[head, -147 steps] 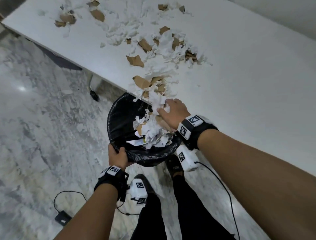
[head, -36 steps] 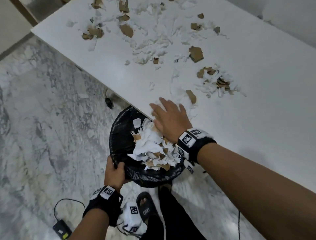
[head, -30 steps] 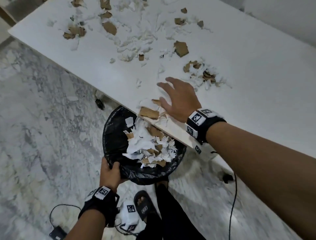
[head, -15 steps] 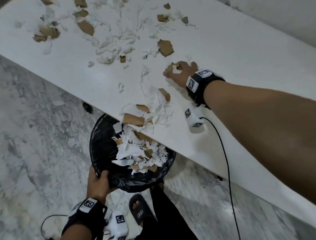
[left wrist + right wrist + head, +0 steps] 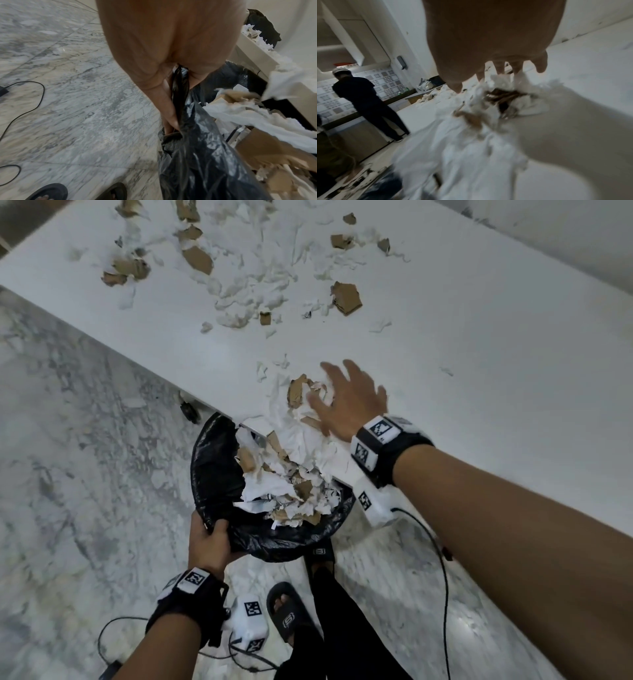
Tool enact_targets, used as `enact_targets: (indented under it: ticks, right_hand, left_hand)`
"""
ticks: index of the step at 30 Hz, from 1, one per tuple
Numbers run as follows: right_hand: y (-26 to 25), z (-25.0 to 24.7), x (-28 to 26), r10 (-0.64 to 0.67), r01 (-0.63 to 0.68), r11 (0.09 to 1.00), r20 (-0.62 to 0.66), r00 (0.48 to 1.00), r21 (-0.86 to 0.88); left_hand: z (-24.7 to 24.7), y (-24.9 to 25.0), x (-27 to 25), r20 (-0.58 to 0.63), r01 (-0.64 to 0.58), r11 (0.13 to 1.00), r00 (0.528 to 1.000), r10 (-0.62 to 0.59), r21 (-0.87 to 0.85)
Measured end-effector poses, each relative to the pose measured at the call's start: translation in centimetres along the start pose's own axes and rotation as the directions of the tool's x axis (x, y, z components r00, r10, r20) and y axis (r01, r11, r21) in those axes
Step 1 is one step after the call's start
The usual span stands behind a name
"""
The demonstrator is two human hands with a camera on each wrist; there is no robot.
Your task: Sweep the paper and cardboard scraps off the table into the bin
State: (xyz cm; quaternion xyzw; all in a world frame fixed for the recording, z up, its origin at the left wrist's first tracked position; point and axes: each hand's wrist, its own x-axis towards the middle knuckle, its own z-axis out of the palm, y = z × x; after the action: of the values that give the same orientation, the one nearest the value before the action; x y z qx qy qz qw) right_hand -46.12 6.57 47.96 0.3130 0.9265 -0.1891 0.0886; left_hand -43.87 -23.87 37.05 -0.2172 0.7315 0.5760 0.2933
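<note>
A bin lined with a black bag [image 5: 212, 474] hangs just below the white table's [image 5: 479, 364] near edge, heaped with paper and cardboard scraps [image 5: 291, 487]. My left hand [image 5: 210, 542] grips the bag's rim [image 5: 180, 83] on the near side. My right hand [image 5: 346, 398] lies spread with straight fingers [image 5: 541, 65] on a pile of white paper and brown cardboard scraps [image 5: 301, 405] at the table edge, right above the bin. More scraps [image 5: 253, 282] are strewn across the far part of the table.
Marble floor [image 5: 85, 474] lies left of the table. Black cables [image 5: 22, 102] trail on the floor near my feet in black sandals [image 5: 289, 614]. A table caster [image 5: 188, 409] sits by the bin. A person [image 5: 366, 105] stands at a counter in the right wrist view.
My right hand has dragged a pile of scraps from the middle of the table back to the near edge above the bin. My left hand keeps its grip on the bag.
</note>
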Motion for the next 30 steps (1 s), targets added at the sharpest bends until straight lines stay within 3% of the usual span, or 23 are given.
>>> enact_targets:
  ticks: [4,8,10,14,20,24,30]
  right_hand:
    - [4.8,-3.5,1.9,0.128,-0.131,0.991,-0.118,0.985,-0.022]
    - [10.9,-5.0,4.4,0.398,-0.398,0.917,0.012,0.917,-0.035]
    - [12.0,-5.1,4.9,0.452,-0.451,0.892,0.098,0.887,-0.028]
    - [9.2,-3.7,3.3,0.376,-0.386,0.912,0.091,0.922,0.141]
    - [1.9,0.3,-2.8,0.088,-0.127,0.961,0.166,0.982,0.244]
    - [-1.4,2.6,-5.7,-0.044,0.002,0.965,0.153,0.987,0.264]
    - [-4.7,4.2,-9.2,-0.114,0.049,0.942,0.18,0.977,0.331]
  left_hand:
    - [0.3,-0.7,-0.2,0.005,0.009,1.0,1.0,-0.009,-0.006]
    - [0.3,-1.4,-0.1,0.018,0.013,1.0,1.0,-0.013,0.009]
    - [0.2,-1.7,0.0,0.019,0.012,1.0,1.0,-0.013,0.027]
    - [0.0,-1.8,0.3,0.016,0.019,0.999,1.0,-0.02,0.049]
    - [-0.1,-0.5,0.0,0.033,0.005,1.0,0.999,-0.006,0.023]
    - [-0.5,-0.3,0.2,0.02,-0.003,1.0,1.0,0.003,0.008]
    - [-1.2,-0.4,-0.3,0.012,-0.005,1.0,1.0,0.005,-0.013]
